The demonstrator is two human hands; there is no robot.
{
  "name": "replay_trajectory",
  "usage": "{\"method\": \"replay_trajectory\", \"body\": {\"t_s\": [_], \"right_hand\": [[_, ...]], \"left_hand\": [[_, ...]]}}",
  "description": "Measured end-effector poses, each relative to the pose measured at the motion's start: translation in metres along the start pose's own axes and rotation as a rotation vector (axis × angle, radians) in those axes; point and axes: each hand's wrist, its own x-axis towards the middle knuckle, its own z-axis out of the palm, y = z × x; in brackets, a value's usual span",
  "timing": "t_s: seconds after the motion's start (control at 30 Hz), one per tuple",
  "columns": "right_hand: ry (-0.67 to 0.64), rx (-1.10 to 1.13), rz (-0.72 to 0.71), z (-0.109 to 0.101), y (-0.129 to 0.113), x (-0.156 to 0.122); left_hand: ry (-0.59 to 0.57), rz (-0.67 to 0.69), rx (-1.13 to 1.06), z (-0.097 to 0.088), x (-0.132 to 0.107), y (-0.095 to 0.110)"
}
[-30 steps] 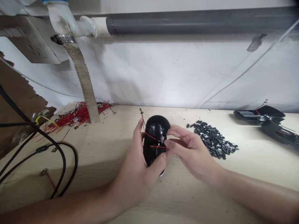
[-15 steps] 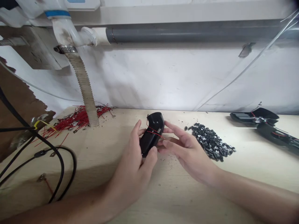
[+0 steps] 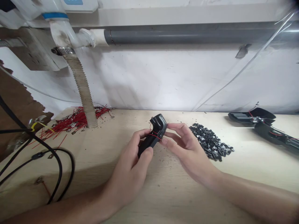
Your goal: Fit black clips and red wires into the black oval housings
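My left hand (image 3: pixel 129 166) grips the lower part of a black plastic housing (image 3: pixel 157 129), which is tilted with its upper end toward the right. Thin red wire (image 3: pixel 155 135) wraps across the housing. My right hand (image 3: pixel 187 151) is at the housing's upper end, with the index finger and thumb against its right side. The left fingers hide much of the housing's lower half.
Black metal clips (image 3: pixel 210 142) lie in a pile to the right, and more black housings with red wires (image 3: pixel 252 119) are farther right. Red wires with metal terminals (image 3: pixel 77 119) lie at the left, near black cables (image 3: pixel 46 161) and a corrugated hose (image 3: pixel 81 84).
The housing has turned from nearly upright to tilted, now showing a narrower side. My hands have drawn closer around it, and the right hand's fingers have come to its upper end.
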Motion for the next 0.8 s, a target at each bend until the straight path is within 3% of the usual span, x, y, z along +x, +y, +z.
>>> {"method": "replay_trajectory", "body": {"t_s": [0.23, 0.63, 0.8], "right_hand": [[-0.038, -0.061, -0.116, 0.001, -0.005, -0.001], [0.005, -0.307, -0.269, -0.001, -0.014, 0.001], [-0.007, -0.321, -0.283, -0.003, -0.015, 0.003]], "left_hand": [[-0.027, -0.035, 0.008, -0.002, 0.0, 0.007], [-0.031, -0.036, 0.111, 0.0, 0.002, 0.009], [-0.028, -0.022, 0.093, 0.001, 0.004, 0.008]]}}
